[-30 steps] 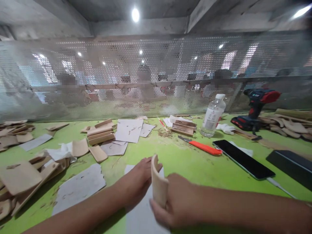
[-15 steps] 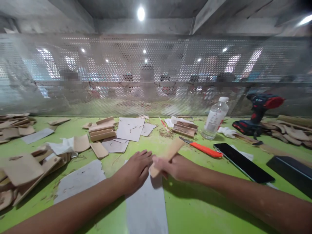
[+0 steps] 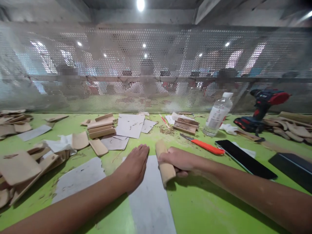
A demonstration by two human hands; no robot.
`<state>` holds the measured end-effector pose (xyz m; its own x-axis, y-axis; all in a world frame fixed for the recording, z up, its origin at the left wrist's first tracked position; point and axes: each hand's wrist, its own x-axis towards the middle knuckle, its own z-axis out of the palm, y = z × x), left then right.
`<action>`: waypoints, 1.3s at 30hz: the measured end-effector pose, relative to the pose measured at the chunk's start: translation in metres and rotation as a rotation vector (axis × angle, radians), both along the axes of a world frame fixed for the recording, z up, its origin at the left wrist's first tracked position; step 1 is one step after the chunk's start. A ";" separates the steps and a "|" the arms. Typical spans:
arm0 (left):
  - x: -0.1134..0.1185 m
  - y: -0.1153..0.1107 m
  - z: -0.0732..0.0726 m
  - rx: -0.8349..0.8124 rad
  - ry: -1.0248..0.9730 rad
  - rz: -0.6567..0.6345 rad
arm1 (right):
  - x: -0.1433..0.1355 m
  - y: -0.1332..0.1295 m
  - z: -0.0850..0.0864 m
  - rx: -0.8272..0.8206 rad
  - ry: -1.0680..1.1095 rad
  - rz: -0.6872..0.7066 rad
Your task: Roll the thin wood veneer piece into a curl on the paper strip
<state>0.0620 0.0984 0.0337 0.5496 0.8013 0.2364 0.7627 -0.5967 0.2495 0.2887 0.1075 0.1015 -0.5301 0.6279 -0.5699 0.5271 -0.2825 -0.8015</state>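
Note:
My left hand [image 3: 133, 167] lies flat, fingers stretched forward, on the left edge of a long pale paper strip [image 3: 151, 198]. In my right hand [image 3: 179, 160] is a curved, tan piece of bamboo [image 3: 165, 167], gripped from its right side with the thumb on top. The piece stands lengthwise along the strip's right edge, its near end over the green table. Whether its underside touches the paper is hidden. Beyond the right hand lies an orange utility knife [image 3: 207, 147] with its blade pointing left.
Piles of curved bamboo pieces [image 3: 20, 167] lie left, with a torn paper sheet [image 3: 79, 177] beside them. A stack of pieces [image 3: 101, 127] and loose sheets [image 3: 130, 125] sit farther back. Rightward are a bottle [image 3: 216, 117], a cordless drill [image 3: 264, 107] and a phone [image 3: 245, 159].
The bamboo piece has turned from slanting up to the right to slanting down to the right, and my right hand has shifted slightly right. My left hand stays flat on the strip.

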 end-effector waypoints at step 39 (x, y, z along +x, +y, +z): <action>-0.008 0.001 -0.006 0.019 -0.071 -0.031 | -0.009 -0.008 -0.007 -0.227 0.142 -0.091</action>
<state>0.0537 0.0991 0.0275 0.5555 0.7793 0.2902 0.7247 -0.6248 0.2905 0.2800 0.0994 0.0949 -0.5617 0.5412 -0.6258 0.3785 -0.5045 -0.7760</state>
